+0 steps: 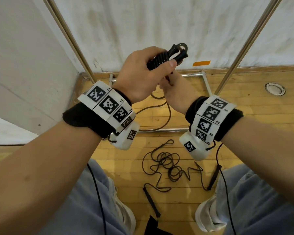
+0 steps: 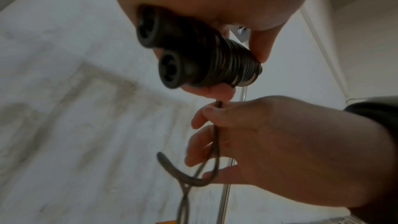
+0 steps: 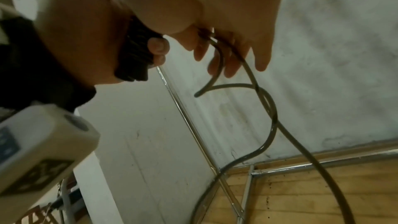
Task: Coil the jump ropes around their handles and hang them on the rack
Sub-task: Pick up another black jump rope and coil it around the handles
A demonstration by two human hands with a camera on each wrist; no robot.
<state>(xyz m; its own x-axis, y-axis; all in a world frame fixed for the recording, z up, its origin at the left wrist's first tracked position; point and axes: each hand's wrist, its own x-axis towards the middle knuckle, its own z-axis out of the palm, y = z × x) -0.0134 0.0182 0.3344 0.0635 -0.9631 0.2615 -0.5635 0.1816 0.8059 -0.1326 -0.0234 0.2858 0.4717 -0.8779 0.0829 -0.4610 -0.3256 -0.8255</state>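
Handles (image 2: 172, 54) paired side by side in the left hand (image 1: 141, 73), fingers and thumb curled tight round the stack of black coils (image 2: 232, 64) already wound on; the bundle sits up at chest height, in front of the rack (image 1: 70, 38) and between its two chrome uprights; its long axis runs away from the person and slightly right, butt ends toward the wrist, cord ends pointing at the wall.

Right hand (image 1: 176, 92) is just below the bundle, nearly touching it, and it's the one working; the loose rope (image 3: 269, 108) runs through its loosely curled fingers (image 3: 228, 64), held between thumb and forefinger as far as the wrist views show; from there the rope loops and drops to the floor inside the rack's base frame.

So the key line is this: free rope leaves the bundle downward, straight into the right hand, roughly crosswise to the handles; that looks right for another turn round them, right hand circling while the left holds steady. A fair length is still slack, so I'd judge this rope only partly coiled.

Second rope (image 1: 166, 165) lies tangled on the floor nearer the person than the rack, between the feet, handles out flat, untouched.
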